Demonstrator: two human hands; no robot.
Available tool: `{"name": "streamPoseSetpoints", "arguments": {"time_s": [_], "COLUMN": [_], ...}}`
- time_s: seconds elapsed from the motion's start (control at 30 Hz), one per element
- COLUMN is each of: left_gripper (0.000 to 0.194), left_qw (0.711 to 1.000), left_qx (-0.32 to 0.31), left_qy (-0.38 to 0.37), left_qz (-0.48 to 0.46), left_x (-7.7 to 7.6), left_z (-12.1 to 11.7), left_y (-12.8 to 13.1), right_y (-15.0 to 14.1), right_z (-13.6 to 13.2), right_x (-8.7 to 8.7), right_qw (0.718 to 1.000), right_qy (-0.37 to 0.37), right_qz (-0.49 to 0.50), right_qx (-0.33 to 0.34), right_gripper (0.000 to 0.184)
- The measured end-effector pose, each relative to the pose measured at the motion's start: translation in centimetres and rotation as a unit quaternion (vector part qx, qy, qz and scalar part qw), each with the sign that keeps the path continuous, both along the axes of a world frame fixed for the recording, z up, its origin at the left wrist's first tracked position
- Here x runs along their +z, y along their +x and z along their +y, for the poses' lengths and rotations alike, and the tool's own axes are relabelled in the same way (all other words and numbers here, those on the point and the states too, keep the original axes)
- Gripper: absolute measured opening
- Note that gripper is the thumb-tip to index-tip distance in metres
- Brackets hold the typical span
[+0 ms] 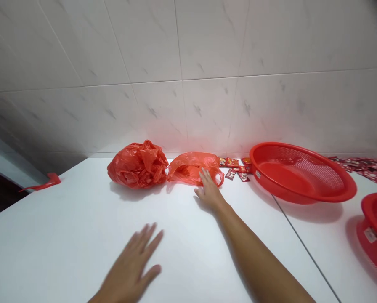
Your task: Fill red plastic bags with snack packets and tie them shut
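Observation:
My right hand (210, 192) reaches to the back of the white table, its fingers spread over the near edge of a flattened red plastic bag (193, 160). Whether the fingertips press on the bag or only hover at it, I cannot tell. My left hand (132, 259), slightly blurred, is held out nearer to me with fingers apart and nothing in it. Left of the flat bag lies a stuffed, bunched-up red plastic bag (138, 166); its contents are hidden. Several small printed packets (235, 165) lie just right of the flat bag.
A large red plastic basket (302, 174) stands at the back right, with another red basket (373, 240) cut off at the right edge. Behind them spreads a pile of red packets (365, 168). A red plastic scrap (46, 183) hangs at the table's left edge. A tiled wall (207, 105) bounds the back.

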State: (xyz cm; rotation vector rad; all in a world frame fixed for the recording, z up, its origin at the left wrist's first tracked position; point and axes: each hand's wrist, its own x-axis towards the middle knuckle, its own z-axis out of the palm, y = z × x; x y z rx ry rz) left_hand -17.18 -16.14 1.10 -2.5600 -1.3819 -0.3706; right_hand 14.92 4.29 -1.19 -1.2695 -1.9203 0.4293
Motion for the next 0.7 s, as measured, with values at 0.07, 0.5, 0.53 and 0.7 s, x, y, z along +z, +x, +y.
{"name": "streamPoseSetpoints", "arguments": {"time_s": [0.07, 0.5, 0.53, 0.7], "left_gripper": [0.080, 0.034, 0.037, 0.051], "left_qw": [0.997, 0.994, 0.992, 0.970], "left_qx": [-0.054, 0.068, 0.095, 0.227], "left_qy": [-0.036, 0.005, 0.002, -0.022], "left_qz": [0.037, -0.083, -0.083, -0.080], "left_x": [-0.9, -0.8, -0.9, -0.8], "left_z": [3.6, 18.0, 18.0, 18.3], "left_y": [3.0, 15.6, 15.4, 14.7], "right_y": [-0.5, 2.6, 2.6, 2.0], "right_z": [-0.1, -0.4, -0.3, 0.0], "right_x": [-0.4, 0.7, 0.7, 0.3], "right_qw": [0.996, 0.962, 0.964, 0.980], "right_qy": [-0.044, -0.008, -0.005, 0.005], "right_qz": [-0.071, -0.118, -0.117, -0.103], "right_qx": [-0.020, -0.245, -0.240, -0.168], "right_gripper": [0.085, 0.037, 0.034, 0.028]}}
